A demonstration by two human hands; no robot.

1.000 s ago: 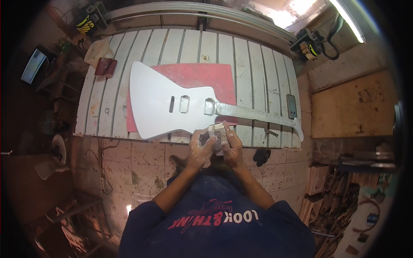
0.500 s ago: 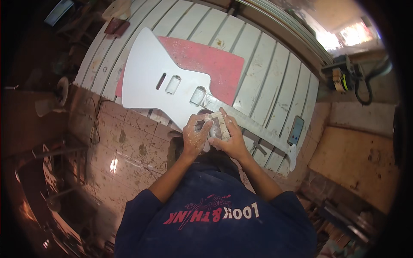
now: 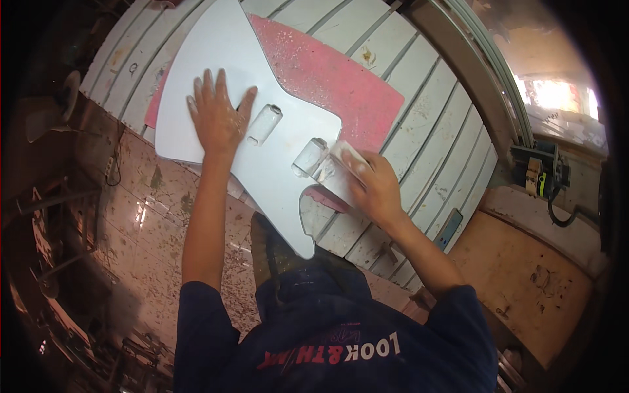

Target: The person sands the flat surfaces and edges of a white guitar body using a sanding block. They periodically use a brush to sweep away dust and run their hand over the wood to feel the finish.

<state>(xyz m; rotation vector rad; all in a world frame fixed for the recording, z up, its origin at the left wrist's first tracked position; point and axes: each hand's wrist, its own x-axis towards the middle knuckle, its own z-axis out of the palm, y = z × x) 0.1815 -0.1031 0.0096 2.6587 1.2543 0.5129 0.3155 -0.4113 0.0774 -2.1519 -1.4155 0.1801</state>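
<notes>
A white guitar body [image 3: 203,46] with rectangular cavities lies on a pink mat [image 3: 354,98]. My left hand [image 3: 219,124] rests palm down on the body, fingers spread and dusty. My right hand [image 3: 373,183] grips a pale block [image 3: 341,158], slightly blurred, at the neck joint beside the cavity nearest it. The guitar's neck is mostly hidden under my right hand and arm.
The slatted white table [image 3: 436,98] carries a phone [image 3: 449,228] at the lower right. A metal rail [image 3: 508,92] with a cabled machine head [image 3: 537,169] runs along the right side. A plywood board [image 3: 511,275] is at the lower right, a dark metal frame [image 3: 59,216] at the left.
My hands have separated: the left has left the block and moved up onto the guitar body, the right has carried the block to the neck joint. The view has turned and come closer.
</notes>
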